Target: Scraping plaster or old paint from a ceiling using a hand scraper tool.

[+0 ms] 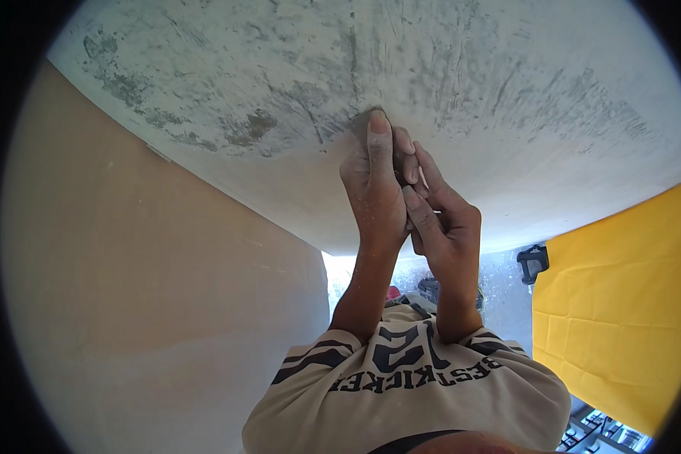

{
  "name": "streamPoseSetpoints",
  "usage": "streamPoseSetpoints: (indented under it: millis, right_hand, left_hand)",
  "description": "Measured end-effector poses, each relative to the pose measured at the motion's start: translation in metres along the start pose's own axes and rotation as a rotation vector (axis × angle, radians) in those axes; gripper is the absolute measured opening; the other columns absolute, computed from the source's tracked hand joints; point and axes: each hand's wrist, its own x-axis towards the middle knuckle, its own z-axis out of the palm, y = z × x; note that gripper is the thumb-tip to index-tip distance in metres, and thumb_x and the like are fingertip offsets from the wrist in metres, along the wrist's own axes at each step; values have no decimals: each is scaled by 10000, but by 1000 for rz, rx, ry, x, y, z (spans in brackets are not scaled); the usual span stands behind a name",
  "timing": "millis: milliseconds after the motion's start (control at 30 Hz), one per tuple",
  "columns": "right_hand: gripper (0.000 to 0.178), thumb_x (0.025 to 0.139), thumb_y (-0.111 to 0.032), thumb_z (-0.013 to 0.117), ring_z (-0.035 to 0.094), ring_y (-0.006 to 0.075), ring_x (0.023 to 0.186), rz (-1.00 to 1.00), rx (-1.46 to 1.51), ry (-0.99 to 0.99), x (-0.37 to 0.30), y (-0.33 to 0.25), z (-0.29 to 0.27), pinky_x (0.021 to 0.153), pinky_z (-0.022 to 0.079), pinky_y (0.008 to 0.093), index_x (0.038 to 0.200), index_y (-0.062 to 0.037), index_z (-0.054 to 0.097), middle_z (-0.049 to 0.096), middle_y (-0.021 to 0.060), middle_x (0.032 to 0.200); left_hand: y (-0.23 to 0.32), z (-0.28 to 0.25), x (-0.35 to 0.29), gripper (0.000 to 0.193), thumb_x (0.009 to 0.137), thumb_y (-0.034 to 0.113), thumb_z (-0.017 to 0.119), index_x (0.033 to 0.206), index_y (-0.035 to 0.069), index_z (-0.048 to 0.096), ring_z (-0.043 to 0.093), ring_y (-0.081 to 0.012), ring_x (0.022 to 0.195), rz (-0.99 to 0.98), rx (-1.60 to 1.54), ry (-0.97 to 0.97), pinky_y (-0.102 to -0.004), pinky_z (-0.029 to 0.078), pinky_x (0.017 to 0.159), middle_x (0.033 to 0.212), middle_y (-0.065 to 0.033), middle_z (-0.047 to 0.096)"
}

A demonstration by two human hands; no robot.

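Note:
My left hand (374,174) is closed on a dark grey piece that looks like folded sandpaper (362,123), its thumb stretched flat along it. The upper end of the piece is up against a pale plastered surface (507,98) with dark grey smears and scratches. My right hand (452,223) is bent in beside the left, thumb and fingers closed round the lower edge of the same piece. Both hands touch each other and carry pale dust. The middle of the sandpaper is partly hidden by the fingers.
A plain beige wall (166,287) meets the plastered surface along an edge at left. At right hangs a creased yellow sheet (617,303), with a black bracket-like object (533,263) at its upper left edge. Pale, speckled flooring (503,284) shows beyond my arms.

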Motion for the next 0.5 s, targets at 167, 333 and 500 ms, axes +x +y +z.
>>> streamPoseSetpoints:
  millis: [167,333,500]
  right_hand:
    - [458,960,-41,567,363,-1,494,15,-49,20,-4,-2,-1,441,283,176,1410,-4,487,574,-39,681]
    - [444,960,-40,566,361,0,486,19,-49,24,-6,-3,-1,432,274,183,1399,-10,504,552,-40,632]
    - [452,954,-30,570,362,-6,490,-5,-13,24,1,-3,-2,432,273,181,1398,10,496,568,-35,661]
  left_hand:
    - [-10,-4,-1,483,1028,432,480,748,42,537,410,-66,440,15,7,23,-205,351,405,551,0,436]
    - [-9,-5,-4,483,1029,427,481,748,39,539,416,-63,456,-10,2,-12,-211,357,409,557,-1,443]
    - [-2,1,1,476,1036,406,472,748,34,544,412,-65,429,23,4,7,-209,356,404,551,0,446]
